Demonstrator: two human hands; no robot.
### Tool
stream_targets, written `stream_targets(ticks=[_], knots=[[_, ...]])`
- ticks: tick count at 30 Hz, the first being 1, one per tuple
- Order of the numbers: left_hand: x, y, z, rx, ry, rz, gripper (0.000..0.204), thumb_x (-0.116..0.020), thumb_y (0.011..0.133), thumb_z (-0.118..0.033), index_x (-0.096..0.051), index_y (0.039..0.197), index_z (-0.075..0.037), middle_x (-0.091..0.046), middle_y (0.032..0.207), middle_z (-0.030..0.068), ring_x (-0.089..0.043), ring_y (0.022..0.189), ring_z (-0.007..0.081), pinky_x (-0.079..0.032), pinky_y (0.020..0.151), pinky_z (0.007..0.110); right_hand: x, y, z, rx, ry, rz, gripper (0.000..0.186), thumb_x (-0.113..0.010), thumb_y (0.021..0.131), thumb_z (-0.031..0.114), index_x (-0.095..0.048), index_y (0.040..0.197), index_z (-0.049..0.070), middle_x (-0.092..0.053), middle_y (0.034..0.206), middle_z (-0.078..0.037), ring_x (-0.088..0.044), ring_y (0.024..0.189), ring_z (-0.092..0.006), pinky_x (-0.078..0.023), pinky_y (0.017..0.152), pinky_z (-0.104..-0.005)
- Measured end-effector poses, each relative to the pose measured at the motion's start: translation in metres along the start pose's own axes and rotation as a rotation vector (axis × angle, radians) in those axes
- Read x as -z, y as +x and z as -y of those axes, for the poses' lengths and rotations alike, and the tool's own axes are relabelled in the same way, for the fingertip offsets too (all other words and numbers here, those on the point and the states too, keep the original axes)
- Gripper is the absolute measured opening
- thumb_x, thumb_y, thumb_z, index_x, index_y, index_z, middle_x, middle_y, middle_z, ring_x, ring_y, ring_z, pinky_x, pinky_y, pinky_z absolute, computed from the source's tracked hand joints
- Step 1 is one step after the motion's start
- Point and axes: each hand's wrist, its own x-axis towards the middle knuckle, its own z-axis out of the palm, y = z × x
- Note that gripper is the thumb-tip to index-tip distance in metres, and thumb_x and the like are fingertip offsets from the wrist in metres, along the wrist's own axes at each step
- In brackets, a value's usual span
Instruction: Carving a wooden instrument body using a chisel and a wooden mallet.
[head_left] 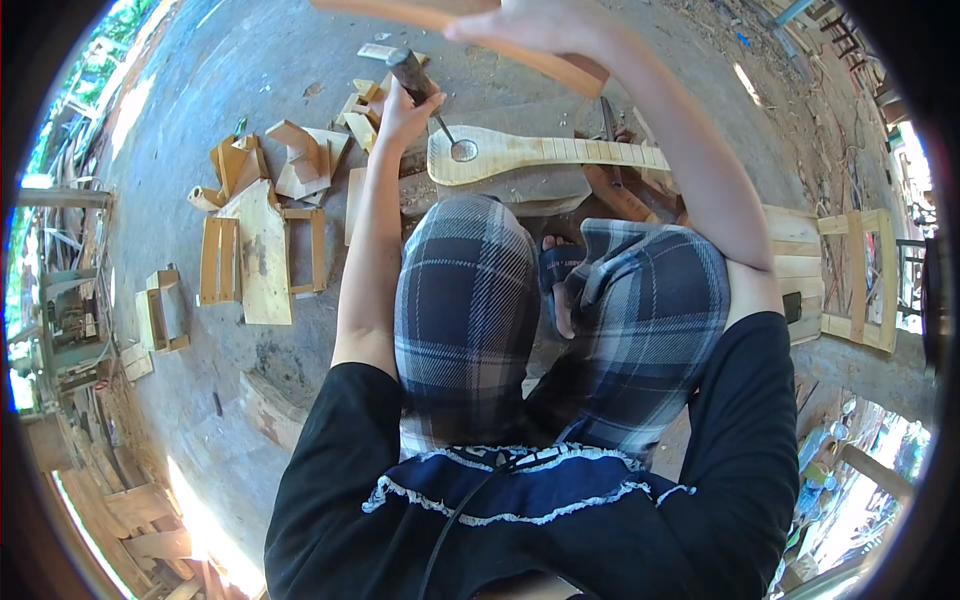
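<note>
My left hand (408, 120) grips a chisel (408, 70) with a dark wooden handle, held at a slant, its metal shaft reaching down to a round hollow (463, 150) in a pale carved wooden instrument body (450, 165). The body's long neck (600, 151) extends rightward, marked with crosswise lines, over a worn board (540, 190). My right hand (535, 28), raised at the top and blurred, holds a reddish wooden bar (565, 70) above the chisel. Below are my plaid-covered knees (460, 280) and a sandalled foot (556, 280).
Wooden offcuts and small jigs (235, 165) lie on the concrete floor (180, 380) at left, beside slatted frames (220, 260). More tools (610, 185) lie behind the neck. At right are a pale slatted wooden piece (860, 280) and a dark phone-like object (791, 307).
</note>
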Motion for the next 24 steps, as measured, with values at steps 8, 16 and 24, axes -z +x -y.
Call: stream_targets(ticks=[8,16,24], knots=[[0.006,0.015,0.008,0.077,0.007,0.04,0.044,-0.076,0.077,-0.006,-0.046,0.109,-0.004,-0.061,0.093,0.0038,-0.06,0.086,0.0136,-0.049,0.079,0.028,-0.003,-0.001,-0.011,-0.089,0.063,0.243,0.087,-0.064,0.073,0.05,-0.04,0.142,0.003,-0.049,0.136,-0.024,-0.05,0.124,-0.0365,-0.04,0.103,-0.0375],[0.017,0.013,0.016,0.255,-0.078,0.016,0.037,-0.077,0.079,-0.01,-0.052,0.106,-0.006,-0.064,0.096,0.0036,-0.062,0.085,0.0127,-0.052,0.074,0.027,-0.034,0.014,-0.023,-0.127,0.162,0.116,0.078,-0.064,0.075,0.047,-0.048,0.133,-0.003,-0.058,0.122,-0.028,-0.058,0.112,-0.0389,-0.046,0.097,-0.0404],[0.021,0.017,0.025,0.247,-0.181,0.033,0.038,-0.077,0.079,-0.011,-0.052,0.108,-0.006,-0.064,0.096,0.0032,-0.062,0.085,0.0125,-0.052,0.074,0.027,-0.029,0.004,0.002,-0.048,0.328,-0.201,0.078,-0.063,0.078,0.043,-0.044,0.135,-0.007,-0.055,0.125,-0.03,-0.056,0.114,-0.0394,-0.045,0.097,-0.0399]])
